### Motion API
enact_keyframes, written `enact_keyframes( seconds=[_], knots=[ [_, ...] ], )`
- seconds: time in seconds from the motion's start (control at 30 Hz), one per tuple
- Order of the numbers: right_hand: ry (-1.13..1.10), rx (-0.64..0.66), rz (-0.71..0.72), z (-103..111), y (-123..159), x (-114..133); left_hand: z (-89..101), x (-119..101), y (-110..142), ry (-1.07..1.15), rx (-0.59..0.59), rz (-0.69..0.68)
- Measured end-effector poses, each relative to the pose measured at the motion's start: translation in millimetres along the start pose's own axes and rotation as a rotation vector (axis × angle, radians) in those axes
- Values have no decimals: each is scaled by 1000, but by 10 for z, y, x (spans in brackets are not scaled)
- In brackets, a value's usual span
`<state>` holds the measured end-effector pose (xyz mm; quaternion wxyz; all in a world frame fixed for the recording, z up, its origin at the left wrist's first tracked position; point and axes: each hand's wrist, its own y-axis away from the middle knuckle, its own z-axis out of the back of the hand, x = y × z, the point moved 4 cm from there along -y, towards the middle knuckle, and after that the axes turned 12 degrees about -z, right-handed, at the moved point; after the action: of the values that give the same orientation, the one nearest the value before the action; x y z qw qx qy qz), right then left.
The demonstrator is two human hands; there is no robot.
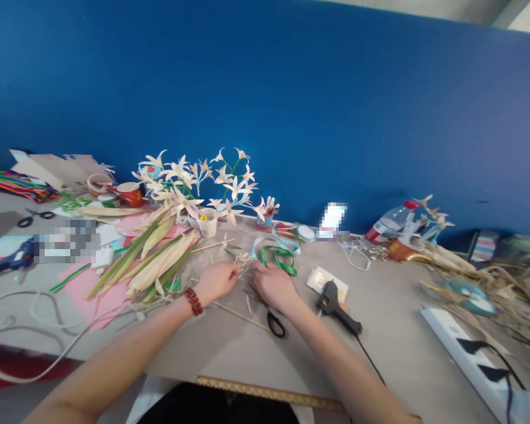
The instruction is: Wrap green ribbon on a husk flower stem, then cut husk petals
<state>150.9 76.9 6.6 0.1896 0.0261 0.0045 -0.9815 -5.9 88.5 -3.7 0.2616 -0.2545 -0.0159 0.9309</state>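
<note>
Scraps (244,263) lie at frame centre, between my left hand (218,280), curled, and my right hand (274,287), bent downward; I cannot tell whether either grasps anything. Scissors (270,320) lie nearer my right hand, long axis slanting toward upper left.

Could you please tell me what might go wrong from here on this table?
The black glue gun lies close beside the right forearm, so a sideways swing might knock it, and its nozzle could burn if hot, which I can't tell.

The loops of green ribbon beside the right hand might snag on the fingers.

The white cable loops past the table's front edge and could get caught.
</note>
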Motion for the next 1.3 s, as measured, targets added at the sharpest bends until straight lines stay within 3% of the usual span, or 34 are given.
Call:
enact_keyframes(
  seconds=[0.27,0.4,0.5,0.6,0.7,0.83,0.97,1.13,1.23,1.3],
  knots=[
    [-91,-2,-2,7,98,-130,-75,25,-63,27,-31,-35],
    [-399,10,57,45,263,-223,117,16,-15,71,-99,-69],
    [-535,-8,110,117,374,-215,349,-24,49,115,-223,-201],
    [-595,-5,208,195,441,-119,403,-83,130,112,-158,-382],
    [-626,4,285,242,463,-2,312,-98,229,93,-57,-450],
    [-603,5,326,231,454,108,273,-5,346,86,-45,-371],
    [-579,-29,327,135,419,124,428,264,379,1,-101,-212],
    [-611,-77,254,-28,384,47,560,618,353,-313,-34,22],
    [-636,-117,255,-37,411,12,553,659,346,-403,-59,96],
    [-659,-141,254,-17,431,-4,488,603,315,-407,-64,53]
  ],
)
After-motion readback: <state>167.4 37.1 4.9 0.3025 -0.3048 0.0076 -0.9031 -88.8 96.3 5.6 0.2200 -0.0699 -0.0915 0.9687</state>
